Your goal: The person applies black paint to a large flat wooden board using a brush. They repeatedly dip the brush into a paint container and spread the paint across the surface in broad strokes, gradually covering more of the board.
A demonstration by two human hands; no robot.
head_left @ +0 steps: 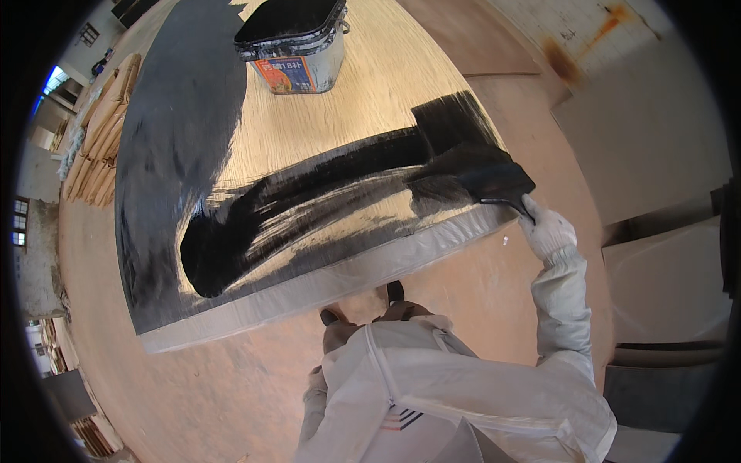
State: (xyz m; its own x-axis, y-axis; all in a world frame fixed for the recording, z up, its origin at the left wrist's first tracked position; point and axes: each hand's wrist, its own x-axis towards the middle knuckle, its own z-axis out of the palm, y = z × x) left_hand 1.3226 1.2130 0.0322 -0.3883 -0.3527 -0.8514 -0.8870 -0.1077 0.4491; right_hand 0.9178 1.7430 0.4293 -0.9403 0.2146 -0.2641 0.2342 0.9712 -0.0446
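Note:
My right hand (549, 230), in a white glove, grips the handle of a wide paintbrush (509, 202) coated in black paint. The brush head lies on the right end of a wood-grained board (347, 123), near its corner. A broad black streak of paint (340, 166) curves across the board from the brush to the left. Dark paint also covers the board's left side. Beside my body hangs my left hand (317, 378), partly hidden; its fingers cannot be made out.
A paint-smeared bucket (309, 69) with a coloured label stands on the board's far part. Greyish wrapping (370, 266) covers the stack's near side. Brown bundles (104, 139) lie at the far left. Panels (668, 285) lean at the right, above the reddish floor (231, 393).

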